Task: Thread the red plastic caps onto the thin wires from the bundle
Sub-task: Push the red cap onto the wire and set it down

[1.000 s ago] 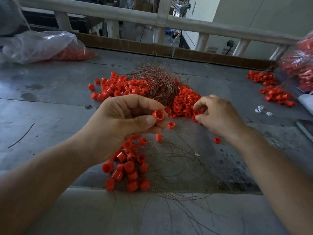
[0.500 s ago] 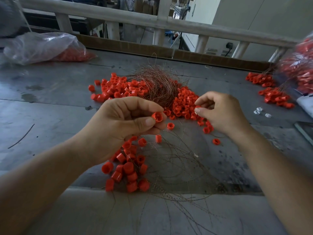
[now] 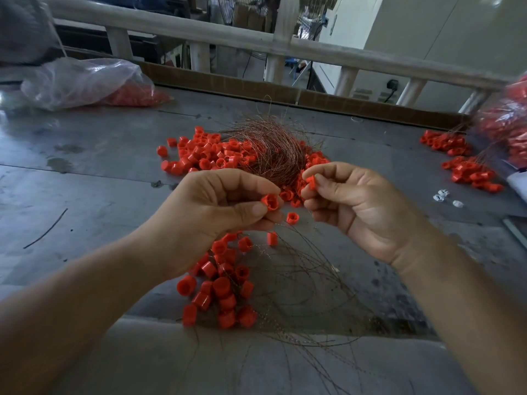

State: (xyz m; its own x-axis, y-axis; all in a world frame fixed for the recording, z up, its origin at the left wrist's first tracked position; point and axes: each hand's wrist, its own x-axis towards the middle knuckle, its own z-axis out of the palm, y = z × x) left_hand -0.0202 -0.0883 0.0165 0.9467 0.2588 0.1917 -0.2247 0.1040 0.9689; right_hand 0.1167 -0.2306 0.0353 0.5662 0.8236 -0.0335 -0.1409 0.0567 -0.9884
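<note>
Left hand (image 3: 216, 206) is pinching a red cap (image 3: 269, 202) between thumb and fingers, with thin wires (image 3: 299, 269) trailing down from it. Right hand (image 3: 353, 203) is pinching another cap (image 3: 312, 182) just beside it, above the loose cap pile (image 3: 216, 155) and wire bundle (image 3: 271, 149) sitting on the table (image 3: 99, 172).

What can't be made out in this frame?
All in the head view:
- Left cap, pinched by left hand: cannot tell whether it is threaded; any strand there is too thin to see.
- Right cap: mostly hidden in the pinch of right hand.
- Right bag: blurred and cut off by the frame edge.
- Left bag: red contents fogged by the plastic.
- White bits: too small to identify.
</note>
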